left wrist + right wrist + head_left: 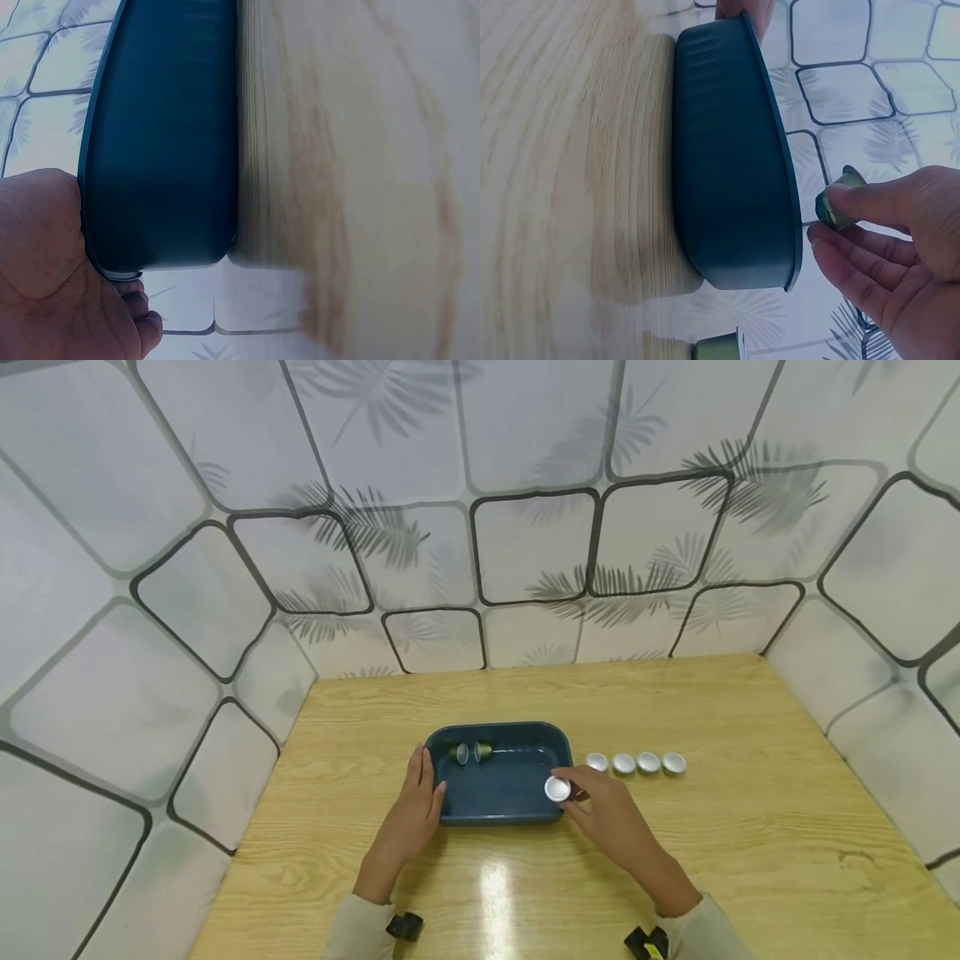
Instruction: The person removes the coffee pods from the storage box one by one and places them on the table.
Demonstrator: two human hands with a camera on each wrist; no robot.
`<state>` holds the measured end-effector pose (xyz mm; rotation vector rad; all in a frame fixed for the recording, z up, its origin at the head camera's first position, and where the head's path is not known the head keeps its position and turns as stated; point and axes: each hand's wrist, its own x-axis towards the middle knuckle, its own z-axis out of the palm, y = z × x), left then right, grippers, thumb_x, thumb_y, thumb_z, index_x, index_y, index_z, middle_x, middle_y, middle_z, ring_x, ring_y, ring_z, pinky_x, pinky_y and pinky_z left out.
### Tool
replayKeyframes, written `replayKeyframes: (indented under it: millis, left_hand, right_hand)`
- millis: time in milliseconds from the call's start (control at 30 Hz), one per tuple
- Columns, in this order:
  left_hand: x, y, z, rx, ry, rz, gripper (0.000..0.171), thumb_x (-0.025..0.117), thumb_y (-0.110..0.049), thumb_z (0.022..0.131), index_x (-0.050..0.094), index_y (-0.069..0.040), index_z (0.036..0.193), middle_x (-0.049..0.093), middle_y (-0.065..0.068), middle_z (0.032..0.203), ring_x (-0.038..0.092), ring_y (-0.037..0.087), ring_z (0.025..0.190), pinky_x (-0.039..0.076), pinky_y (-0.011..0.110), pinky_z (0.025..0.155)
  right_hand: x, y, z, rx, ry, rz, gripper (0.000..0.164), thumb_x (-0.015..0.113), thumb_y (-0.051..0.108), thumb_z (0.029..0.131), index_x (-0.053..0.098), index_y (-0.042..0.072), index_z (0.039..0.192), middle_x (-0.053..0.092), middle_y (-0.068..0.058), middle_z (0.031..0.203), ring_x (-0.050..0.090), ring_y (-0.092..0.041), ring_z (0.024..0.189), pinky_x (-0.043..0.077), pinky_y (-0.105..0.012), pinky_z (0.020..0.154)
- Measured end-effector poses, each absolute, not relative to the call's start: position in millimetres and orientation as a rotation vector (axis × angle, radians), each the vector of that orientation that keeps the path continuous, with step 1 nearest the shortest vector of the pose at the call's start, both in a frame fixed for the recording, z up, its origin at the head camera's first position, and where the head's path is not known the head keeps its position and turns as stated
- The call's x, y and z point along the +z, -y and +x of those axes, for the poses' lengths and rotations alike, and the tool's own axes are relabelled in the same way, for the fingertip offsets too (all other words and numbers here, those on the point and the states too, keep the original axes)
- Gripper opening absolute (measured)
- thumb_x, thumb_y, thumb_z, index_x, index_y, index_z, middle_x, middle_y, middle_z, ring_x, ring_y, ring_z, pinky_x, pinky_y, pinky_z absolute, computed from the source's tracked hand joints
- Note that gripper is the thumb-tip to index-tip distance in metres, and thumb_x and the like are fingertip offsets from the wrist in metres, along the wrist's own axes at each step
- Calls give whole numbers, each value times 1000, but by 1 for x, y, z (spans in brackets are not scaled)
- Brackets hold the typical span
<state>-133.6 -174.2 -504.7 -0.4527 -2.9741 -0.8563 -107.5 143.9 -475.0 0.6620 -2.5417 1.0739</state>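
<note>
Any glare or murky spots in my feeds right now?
Head view: a bright glare streak on the table, below the tray in frame and away from the capsule in the right hand; left wrist view: dim, the tray's wall dark, table grain soft; right wrist view: dim, bluish, the tray's side dark, though the held capsule's outline reads clearly.

Head cam fwd/dn, wrist cams low, v. close, all incl. tray (495,789).
</note>
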Motion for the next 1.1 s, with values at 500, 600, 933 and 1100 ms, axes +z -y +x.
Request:
replayKeyframes:
  millis: [500, 600, 933, 1100]
  left_hand:
    - [-502, 173, -134, -867, 2961, -452, 66, 40, -23, 112, 6, 12, 157, -5, 25, 167, 7, 39, 154, 28, 54, 117]
    - [-503, 173, -132, -864, 2969, -451, 66, 41, -22, 112, 6, 12, 157, -4, 26, 167, 7, 40, 154, 28, 54, 117]
    - [-503, 174, -131, -846, 2965, -447, 66, 40, -24, 112, 7, 11, 158, -4, 25, 167, 8, 39, 154, 29, 54, 117]
    - [-504, 173, -131, -860, 2973, -441, 67, 41, -23, 112, 6, 10, 158, -5, 24, 167, 7, 39, 154, 29, 54, 117]
  right_hand:
    - [-472, -158, -96, 1083, 2441, 583, 52, 85, -20, 65, 73, -2, 112, 73, -6, 93, 68, -13, 73, 58, -25, 64]
    - [-474, -160, -92, 1089, 2440, 565, 51, 85, -19, 65, 73, -1, 111, 73, -5, 92, 68, -11, 71, 58, -25, 63]
    - [-473, -169, -84, 1053, 2452, 448, 49, 85, -19, 66, 73, -2, 111, 73, -8, 95, 69, -15, 73, 58, -24, 64]
    - [-474, -178, -84, 983, 2504, 396, 46, 84, -17, 69, 71, -4, 112, 72, -12, 98, 69, -18, 75, 59, -27, 66]
